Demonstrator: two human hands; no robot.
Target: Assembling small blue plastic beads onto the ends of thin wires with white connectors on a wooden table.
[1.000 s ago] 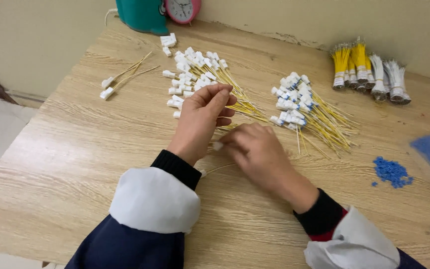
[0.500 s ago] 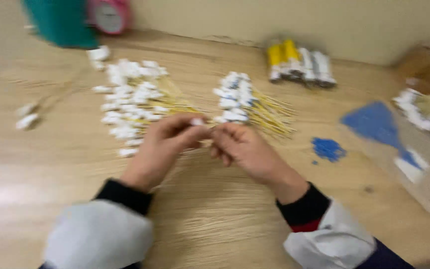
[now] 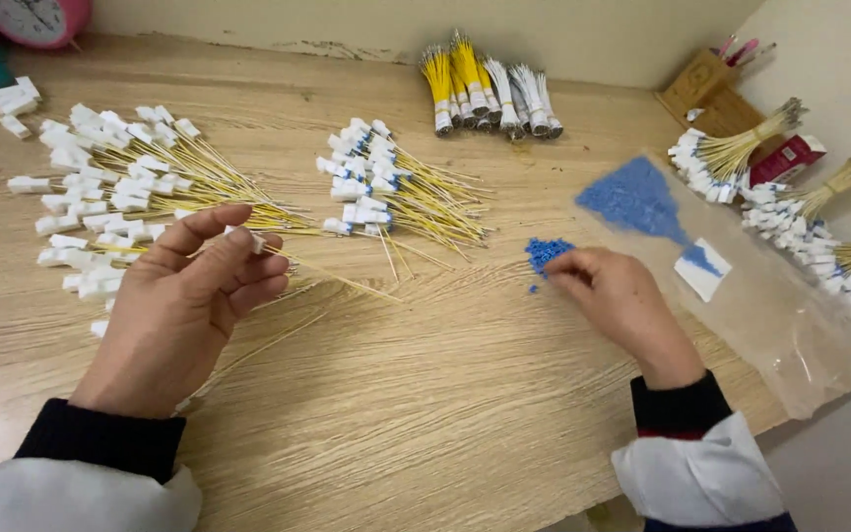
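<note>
My left hand [image 3: 184,305] rests on the wooden table [image 3: 425,414] and pinches a yellow wire with a white connector [image 3: 248,239] between thumb and fingers; the wire trails off to the right. Behind it lies a big pile of the same white-ended yellow wires [image 3: 120,187]. My right hand [image 3: 613,296] has reached to the right, fingertips down on a small heap of tiny blue parts [image 3: 547,252]. Whether a blue part is between the fingers is hidden. A second wire pile [image 3: 391,192] lies between the two hands, farther back.
Banded wire bundles [image 3: 490,84] lean at the back wall. A clear plastic bag with more blue parts [image 3: 642,202] lies at right, with tied wire bunches [image 3: 741,153] and a wooden holder [image 3: 706,89] beyond. A pink clock [image 3: 27,18] sits back left.
My hands were together working on one wire. Now the right hand has moved away to the blue parts, the left keeps the wire, and the view has shifted rightward.
</note>
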